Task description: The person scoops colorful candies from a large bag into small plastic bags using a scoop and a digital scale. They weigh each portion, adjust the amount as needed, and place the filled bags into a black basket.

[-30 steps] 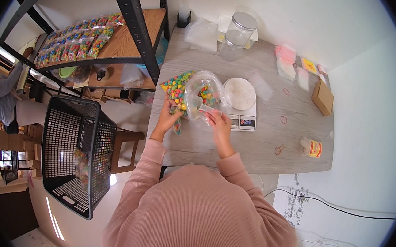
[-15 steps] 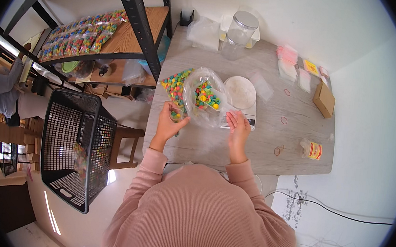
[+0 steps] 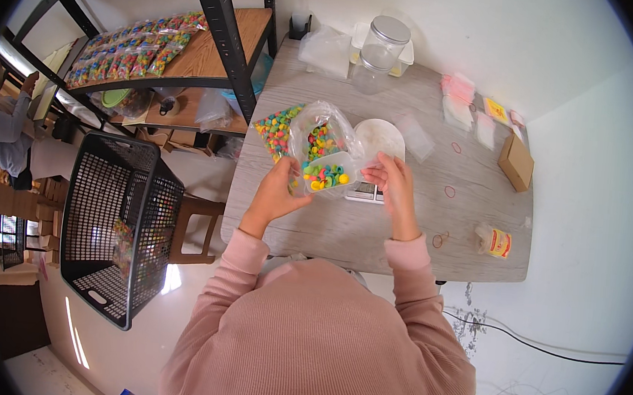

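Note:
A translucent tub (image 3: 344, 162) of small, bright yellow, green, blue and red shaped pieces is tilted over the near side of an open clear bag (image 3: 313, 116) holding more of the same pieces. My left hand (image 3: 277, 198) is closed around a small clear plastic container (image 3: 294, 188) at the tub's left end. My right hand (image 3: 395, 185) has its fingertips pinched together close to the tub's right edge; what they hold, if anything, cannot be made out. A filled bag of the pieces (image 3: 276, 128) lies left of the open bag. Beyond my right hand stands a white scale (image 3: 379, 139).
Jars with metal lids (image 3: 389, 31) and clear bags (image 3: 325, 51) stand at the table's back. A cardboard box (image 3: 516, 162) and rubber bands (image 3: 450, 192) lie rightward. Left are a black crate (image 3: 104, 216) and a shelf (image 3: 225, 35) of filled bags. Another person (image 3: 6, 125) is farther left.
The tub has come out of the open bag toward me, between my hands. My right hand has risen slightly and moved right, its fingers now pinched by the tub's edge.

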The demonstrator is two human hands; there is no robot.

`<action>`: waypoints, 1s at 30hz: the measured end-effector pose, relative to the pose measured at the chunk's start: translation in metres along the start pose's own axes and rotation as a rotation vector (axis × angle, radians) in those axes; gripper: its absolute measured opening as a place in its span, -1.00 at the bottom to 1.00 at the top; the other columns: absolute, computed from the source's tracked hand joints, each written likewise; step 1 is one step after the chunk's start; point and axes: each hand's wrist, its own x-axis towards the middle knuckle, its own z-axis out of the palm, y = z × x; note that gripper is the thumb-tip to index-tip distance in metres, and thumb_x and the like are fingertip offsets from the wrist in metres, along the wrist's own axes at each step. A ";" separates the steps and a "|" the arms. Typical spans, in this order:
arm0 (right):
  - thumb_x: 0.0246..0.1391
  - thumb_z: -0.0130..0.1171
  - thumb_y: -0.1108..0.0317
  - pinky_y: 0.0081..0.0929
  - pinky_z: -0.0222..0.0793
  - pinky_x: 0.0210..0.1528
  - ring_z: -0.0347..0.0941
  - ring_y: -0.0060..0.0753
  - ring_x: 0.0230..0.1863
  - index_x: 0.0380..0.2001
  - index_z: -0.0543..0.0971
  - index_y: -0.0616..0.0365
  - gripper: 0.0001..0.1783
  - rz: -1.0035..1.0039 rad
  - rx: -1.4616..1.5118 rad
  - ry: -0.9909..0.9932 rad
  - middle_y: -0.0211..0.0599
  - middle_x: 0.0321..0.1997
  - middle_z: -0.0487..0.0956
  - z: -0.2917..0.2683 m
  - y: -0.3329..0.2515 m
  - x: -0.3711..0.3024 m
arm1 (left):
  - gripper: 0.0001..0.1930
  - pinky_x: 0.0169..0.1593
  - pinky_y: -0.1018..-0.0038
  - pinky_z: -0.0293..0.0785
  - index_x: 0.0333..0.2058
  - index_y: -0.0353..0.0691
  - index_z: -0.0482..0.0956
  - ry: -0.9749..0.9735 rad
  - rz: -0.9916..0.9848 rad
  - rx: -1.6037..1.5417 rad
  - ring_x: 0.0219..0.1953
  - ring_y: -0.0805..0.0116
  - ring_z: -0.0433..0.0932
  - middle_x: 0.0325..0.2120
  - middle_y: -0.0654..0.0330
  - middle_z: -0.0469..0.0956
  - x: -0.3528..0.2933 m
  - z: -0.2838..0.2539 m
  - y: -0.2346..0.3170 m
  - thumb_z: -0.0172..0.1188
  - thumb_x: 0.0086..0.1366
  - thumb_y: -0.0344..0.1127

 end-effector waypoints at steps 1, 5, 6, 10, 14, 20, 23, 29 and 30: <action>0.05 0.08 0.26 -0.57 0.48 -0.41 0.54 -0.33 -0.44 -0.42 0.45 0.26 -0.76 0.017 -0.044 -0.050 -0.17 -0.46 0.53 -0.001 -0.005 0.005 | -0.43 -0.22 0.39 0.38 -0.25 -0.29 0.29 -0.010 0.007 0.013 -0.31 0.20 0.44 -0.38 0.05 0.43 0.000 0.001 0.002 0.38 -0.24 -0.27; 0.06 0.06 0.25 -0.60 0.47 -0.43 0.54 -0.37 -0.45 -0.41 0.45 0.29 -0.74 0.079 -0.219 -0.122 -0.17 -0.46 0.53 0.003 -0.018 0.019 | -0.42 -0.18 0.36 0.37 -0.23 -0.29 0.29 -0.087 0.015 0.045 -0.25 0.09 0.45 -0.33 0.00 0.44 -0.001 -0.001 0.010 0.37 -0.25 -0.30; 0.06 0.06 0.25 -0.60 0.47 -0.44 0.54 -0.37 -0.46 -0.41 0.45 0.29 -0.74 0.070 -0.246 -0.139 -0.17 -0.46 0.53 0.005 -0.021 0.021 | -0.42 -0.18 0.36 0.37 -0.22 -0.29 0.29 -0.088 0.021 0.061 -0.25 0.08 0.45 -0.33 -0.01 0.44 -0.001 -0.001 0.011 0.37 -0.25 -0.30; 0.07 0.06 0.25 -0.63 0.46 -0.46 0.53 -0.40 -0.50 -0.43 0.45 0.30 -0.73 0.006 -0.323 -0.182 -0.18 -0.47 0.53 0.013 -0.032 0.025 | -0.40 -0.16 0.34 0.37 -0.18 -0.30 0.29 -0.085 0.037 0.094 -0.22 0.04 0.45 -0.31 -0.04 0.44 -0.001 0.000 0.017 0.36 -0.24 -0.30; 0.08 0.05 0.31 -0.66 0.46 -0.49 0.53 -0.43 -0.50 -0.36 0.46 0.37 -0.73 -0.056 -0.336 -0.167 -0.17 -0.48 0.53 0.026 -0.038 0.017 | -0.40 -0.15 0.33 0.38 -0.17 -0.34 0.28 -0.036 0.038 0.067 -0.19 0.01 0.45 -0.30 -0.07 0.45 0.000 0.004 0.022 0.35 -0.21 -0.29; 0.05 0.08 0.37 -0.69 0.42 -0.50 0.51 -0.52 -0.52 -0.42 0.50 0.36 -0.79 -0.215 -0.388 -0.180 -0.23 -0.53 0.54 0.045 -0.040 0.000 | -0.40 -0.16 0.36 0.38 -0.15 -0.37 0.27 -0.023 -0.011 -0.040 -0.20 0.07 0.47 -0.31 -0.08 0.45 0.001 0.009 0.025 0.34 -0.17 -0.30; 0.03 0.09 0.40 -0.69 0.40 -0.50 0.49 -0.57 -0.53 -0.43 0.51 0.35 -0.82 -0.282 -0.385 -0.139 -0.27 -0.53 0.55 0.049 -0.048 -0.004 | -0.41 -0.18 0.39 0.39 -0.14 -0.37 0.27 -0.004 -0.020 -0.116 -0.22 0.15 0.48 -0.30 -0.05 0.45 0.004 0.011 0.025 0.34 -0.17 -0.33; 0.03 0.10 0.41 -0.69 0.39 -0.45 0.47 -0.62 -0.53 -0.44 0.51 0.35 -0.84 -0.387 -0.440 -0.166 -0.30 -0.55 0.54 0.058 -0.058 -0.016 | -0.46 -0.33 0.42 0.41 -0.23 -0.35 0.31 0.088 0.028 -0.144 -0.40 0.21 0.47 -0.41 0.01 0.46 0.007 0.011 0.028 0.35 -0.19 -0.28; 0.04 0.09 0.42 -0.69 0.39 -0.45 0.48 -0.60 -0.52 -0.43 0.51 0.34 -0.84 -0.408 -0.439 -0.163 -0.31 -0.53 0.54 0.059 -0.059 -0.017 | -0.47 -0.34 0.43 0.40 -0.24 -0.35 0.31 0.112 0.028 -0.150 -0.41 0.24 0.46 -0.42 0.03 0.45 0.006 0.011 0.029 0.35 -0.18 -0.28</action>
